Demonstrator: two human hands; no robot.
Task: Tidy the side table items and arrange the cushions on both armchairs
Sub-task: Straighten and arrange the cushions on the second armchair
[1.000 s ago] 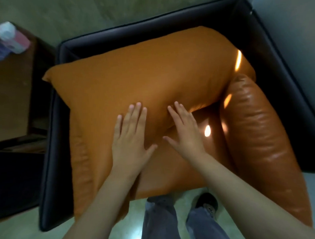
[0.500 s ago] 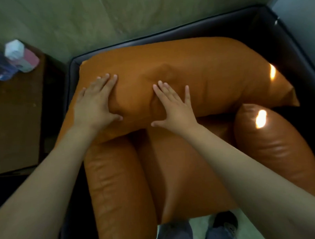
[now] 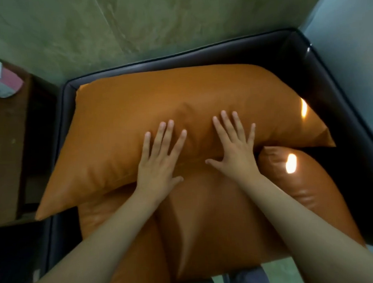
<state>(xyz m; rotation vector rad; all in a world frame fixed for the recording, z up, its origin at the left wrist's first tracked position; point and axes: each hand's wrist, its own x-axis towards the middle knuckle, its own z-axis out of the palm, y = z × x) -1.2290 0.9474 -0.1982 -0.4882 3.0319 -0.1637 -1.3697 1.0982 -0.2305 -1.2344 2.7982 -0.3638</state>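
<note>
A large orange cushion (image 3: 125, 127) leans against the back of a dark armchair (image 3: 319, 75). My left hand (image 3: 160, 159) and my right hand (image 3: 235, 147) press flat on the cushion's lower middle, fingers straight and spread. Below them lies the orange seat cushion (image 3: 217, 221). An orange armrest pad (image 3: 301, 187) sits to the right, and another one (image 3: 131, 261) lies at the lower left, partly hidden by my left forearm.
A brown side table (image 3: 4, 153) stands left of the chair, with a tissue pack (image 3: 1, 83) at its far corner. A greenish wall rises behind the chair. My jeans show at the bottom edge.
Both hands slid from the cushion's upper left toward its lower middle and now lie side by side. The cushion sits more squarely against the chair back.
</note>
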